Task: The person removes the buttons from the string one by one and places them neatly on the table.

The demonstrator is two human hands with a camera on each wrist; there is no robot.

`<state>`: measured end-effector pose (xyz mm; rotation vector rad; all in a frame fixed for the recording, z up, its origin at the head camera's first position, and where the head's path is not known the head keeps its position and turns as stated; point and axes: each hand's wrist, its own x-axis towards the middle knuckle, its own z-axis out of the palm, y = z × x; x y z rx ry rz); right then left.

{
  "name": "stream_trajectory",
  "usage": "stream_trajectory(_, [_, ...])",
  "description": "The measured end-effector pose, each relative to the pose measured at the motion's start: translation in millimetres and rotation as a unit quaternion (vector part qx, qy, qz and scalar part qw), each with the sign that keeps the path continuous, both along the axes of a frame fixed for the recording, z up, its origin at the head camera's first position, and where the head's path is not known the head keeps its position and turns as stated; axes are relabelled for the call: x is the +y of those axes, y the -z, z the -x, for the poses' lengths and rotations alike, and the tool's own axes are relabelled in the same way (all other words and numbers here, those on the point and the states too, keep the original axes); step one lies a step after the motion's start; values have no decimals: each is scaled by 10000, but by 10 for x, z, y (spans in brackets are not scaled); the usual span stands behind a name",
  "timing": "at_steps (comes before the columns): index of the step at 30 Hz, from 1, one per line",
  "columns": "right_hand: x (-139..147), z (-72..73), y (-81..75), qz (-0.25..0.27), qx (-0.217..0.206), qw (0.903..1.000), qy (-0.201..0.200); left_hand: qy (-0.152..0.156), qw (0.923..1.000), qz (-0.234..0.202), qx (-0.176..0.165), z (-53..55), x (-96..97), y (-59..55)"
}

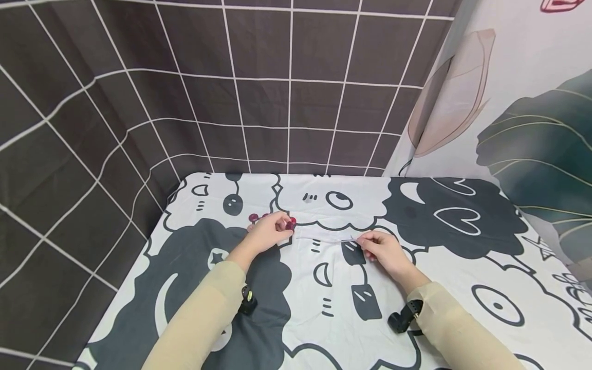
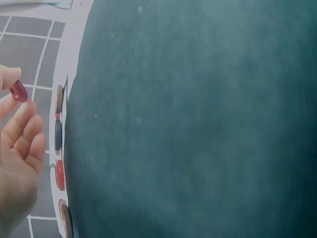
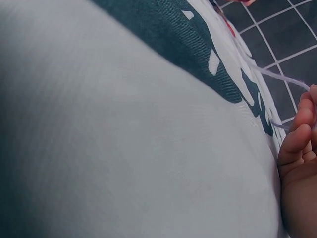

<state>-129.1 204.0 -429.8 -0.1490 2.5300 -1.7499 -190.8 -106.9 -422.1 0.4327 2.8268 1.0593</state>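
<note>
My left hand (image 1: 268, 231) pinches a small, glossy dark red round piece (image 2: 19, 91) between thumb and finger, just above the cloth. Whether it is a bead or a button is hard to tell. Several similar flat round pieces lie by that hand, among them a red disc (image 2: 60, 174) and a dark blue disc (image 2: 58, 135) in the left wrist view. With thumb and fingertips my right hand (image 1: 383, 252) holds a thin pale string (image 3: 277, 76). That string stretches leftward toward the left hand; its far end cannot be made out clearly.
Both hands are over a bed-like surface covered by a black-and-white cartoon cloth (image 1: 342, 329). A dark curtain with white grid lines (image 1: 263, 103) hangs behind and at the left. On the right hangs a leaf-patterned curtain (image 1: 546, 139).
</note>
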Motion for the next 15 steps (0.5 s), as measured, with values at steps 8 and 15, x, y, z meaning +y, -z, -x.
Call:
stream_trajectory(8, [65, 86, 166, 83, -12, 10000, 18, 93, 9998, -144, -37, 39, -62, 11])
stream_trajectory(15, [65, 86, 169, -6, -16, 10000, 77, 183, 9993, -329, -66, 70, -134, -8])
